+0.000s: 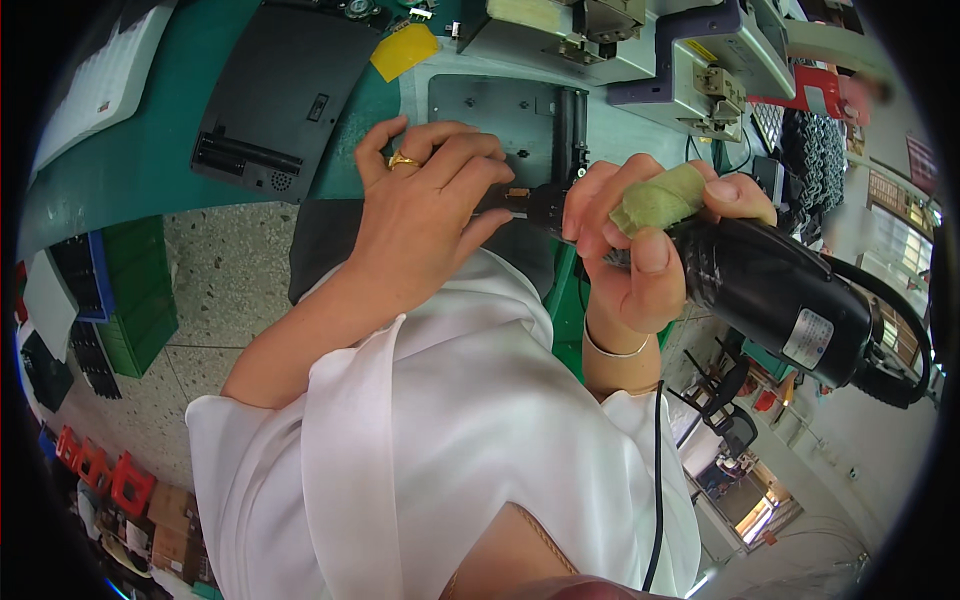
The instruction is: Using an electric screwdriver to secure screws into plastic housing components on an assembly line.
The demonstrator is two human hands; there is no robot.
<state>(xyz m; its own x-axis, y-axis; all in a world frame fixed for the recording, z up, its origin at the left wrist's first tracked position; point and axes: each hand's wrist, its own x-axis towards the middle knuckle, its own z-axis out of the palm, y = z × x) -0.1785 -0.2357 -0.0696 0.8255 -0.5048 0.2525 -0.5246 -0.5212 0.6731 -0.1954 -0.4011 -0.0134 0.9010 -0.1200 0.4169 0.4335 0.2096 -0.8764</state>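
My right hand (635, 230) grips a black electric screwdriver (780, 290), held slantwise with its cable at the rear. A green wrapping (660, 198) covers one finger of that hand. The screwdriver's nose points left, toward a dark plastic casing (480, 105) lying at the table's near edge. Over the casing's left side rests my left hand (420, 200), its fingers bent and its thumb apart from them, close to the driver's tip. The gap between thumb and forefinger shows nothing held. What lies under the fingertips is hidden.
A second dark casing panel (275, 95) lies left on the green mat (150, 165), with a yellow piece (405, 52) behind it. Metal-fronted boxes (690, 90) stand at the back right. Below left are a green crate (140, 290) and red stools (130, 485).
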